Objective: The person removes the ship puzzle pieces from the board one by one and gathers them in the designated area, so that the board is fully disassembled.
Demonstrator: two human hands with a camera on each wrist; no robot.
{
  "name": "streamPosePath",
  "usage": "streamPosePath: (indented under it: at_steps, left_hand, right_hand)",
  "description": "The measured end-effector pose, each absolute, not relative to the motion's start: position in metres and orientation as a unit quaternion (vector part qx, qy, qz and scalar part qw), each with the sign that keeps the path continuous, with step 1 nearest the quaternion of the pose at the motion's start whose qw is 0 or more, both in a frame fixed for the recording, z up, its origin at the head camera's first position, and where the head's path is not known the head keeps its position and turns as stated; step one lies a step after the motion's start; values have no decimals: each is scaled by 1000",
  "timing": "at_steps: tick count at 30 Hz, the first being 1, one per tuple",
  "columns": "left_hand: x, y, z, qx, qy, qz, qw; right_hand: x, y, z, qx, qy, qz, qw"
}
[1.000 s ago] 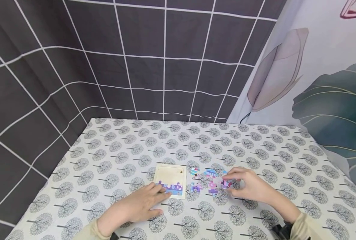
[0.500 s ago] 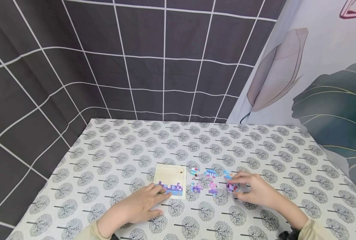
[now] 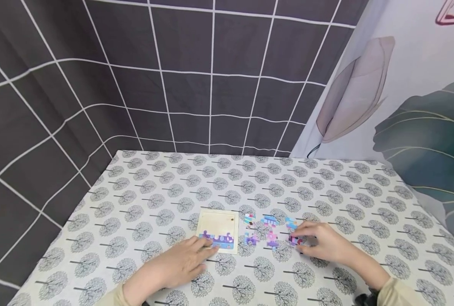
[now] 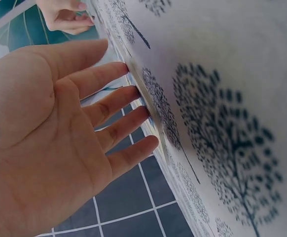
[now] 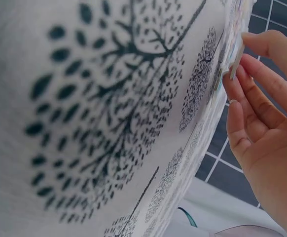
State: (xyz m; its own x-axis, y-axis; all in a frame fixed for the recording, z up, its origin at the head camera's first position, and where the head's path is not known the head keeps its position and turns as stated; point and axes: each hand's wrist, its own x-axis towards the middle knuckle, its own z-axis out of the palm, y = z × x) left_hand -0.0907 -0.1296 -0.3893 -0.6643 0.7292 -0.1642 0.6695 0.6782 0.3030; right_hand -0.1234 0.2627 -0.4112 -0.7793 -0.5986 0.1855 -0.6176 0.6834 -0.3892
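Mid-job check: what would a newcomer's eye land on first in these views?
Probably the dark gridded backdrop behind the table, then the bright puzzle pieces right of the pale tray. The right hand pinches one piece at the group's near right; the left hand touches the tray's near left corner.

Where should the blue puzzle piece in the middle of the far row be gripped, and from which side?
Probably by its left and right edges, coming from above: the blue piece lies flat, with tablecloth showing on both those sides, while a pink-and-purple piece sits close on its near side.
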Motion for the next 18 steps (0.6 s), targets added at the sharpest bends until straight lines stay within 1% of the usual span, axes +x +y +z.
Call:
streamPosePath:
  at_steps: [8, 14, 18]
  left_hand:
    - [-89, -130, -391, 398, 905, 92, 122]
    - [-87, -127, -388, 395, 908, 87, 112]
    - [-86, -124, -388, 399, 909, 74, 96]
  right_hand:
    - [-120, 262, -408, 324, -926, 191, -5]
    - [-119, 257, -406, 326, -931, 162, 6]
    - [-118, 255, -405, 325, -932, 159, 0]
